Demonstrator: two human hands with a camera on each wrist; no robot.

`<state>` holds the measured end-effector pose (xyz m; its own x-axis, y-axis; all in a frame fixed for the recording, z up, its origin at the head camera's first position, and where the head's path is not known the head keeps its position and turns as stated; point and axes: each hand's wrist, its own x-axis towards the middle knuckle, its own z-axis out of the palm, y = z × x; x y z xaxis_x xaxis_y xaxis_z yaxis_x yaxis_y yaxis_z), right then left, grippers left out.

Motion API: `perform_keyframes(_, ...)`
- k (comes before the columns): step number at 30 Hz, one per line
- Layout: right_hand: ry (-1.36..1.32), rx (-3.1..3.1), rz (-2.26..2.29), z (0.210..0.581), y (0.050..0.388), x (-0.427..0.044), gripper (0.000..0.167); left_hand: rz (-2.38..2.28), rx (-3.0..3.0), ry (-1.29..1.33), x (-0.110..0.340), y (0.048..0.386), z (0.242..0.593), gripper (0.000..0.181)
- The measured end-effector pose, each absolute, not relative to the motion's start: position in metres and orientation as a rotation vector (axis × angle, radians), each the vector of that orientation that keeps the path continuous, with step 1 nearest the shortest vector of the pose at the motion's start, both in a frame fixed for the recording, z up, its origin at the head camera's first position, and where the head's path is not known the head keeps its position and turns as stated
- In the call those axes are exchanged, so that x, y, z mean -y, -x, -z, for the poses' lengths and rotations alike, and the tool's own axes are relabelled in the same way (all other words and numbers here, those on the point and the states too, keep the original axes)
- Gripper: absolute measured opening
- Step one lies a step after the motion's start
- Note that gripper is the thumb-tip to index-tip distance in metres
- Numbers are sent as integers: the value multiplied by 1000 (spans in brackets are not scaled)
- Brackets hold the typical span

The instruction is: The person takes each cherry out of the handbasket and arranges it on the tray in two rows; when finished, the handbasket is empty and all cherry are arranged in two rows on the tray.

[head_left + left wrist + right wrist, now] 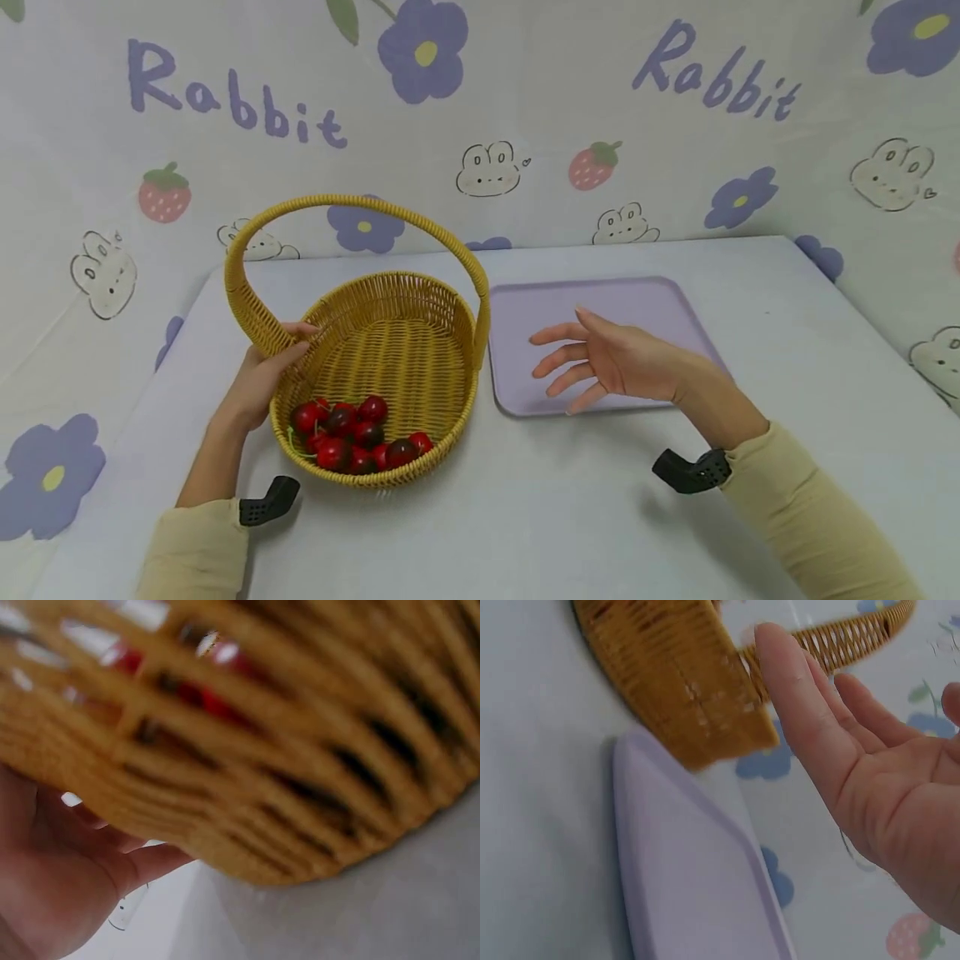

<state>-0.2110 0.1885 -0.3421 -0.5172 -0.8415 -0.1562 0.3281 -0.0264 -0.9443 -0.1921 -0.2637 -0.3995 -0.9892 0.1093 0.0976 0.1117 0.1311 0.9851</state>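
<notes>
A yellow wicker basket (405, 367) with a tall arched handle is left of centre, tipped toward the near side. Several dark red cherries (360, 437) are gathered against its near wall, some with green stems. My left hand (258, 379) grips the basket's left rim at the foot of the handle, thumb over the inside. In the left wrist view, red fruit shows through gaps in the weave. My right hand (626, 358) hovers over a pale purple tray (517, 392), fingers spread and relaxed, holding nothing. In the right wrist view, the tray's corner lies near the basket.
A white cloth covers the table (480, 533). Behind it hangs a white backdrop (555, 92) printed with rabbits, strawberries, purple flowers and lettering. Black devices sit at the left wrist (270, 502) and the right wrist (692, 472), by the beige sleeves.
</notes>
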Motion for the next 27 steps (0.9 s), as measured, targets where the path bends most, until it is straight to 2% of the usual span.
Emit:
perform_keyframes(11,739,-1270,1532,327,188,-117,53,2021,2350,73,257,200,395,28)
perform_keyframes(18,690,-1375,1490,324,195,-68,46,2092,2306,-5,256,200,395,25)
perform_keyframes(27,682,-1533,1387,333,200,-16,41,2121,2313,-23,260,201,398,32)
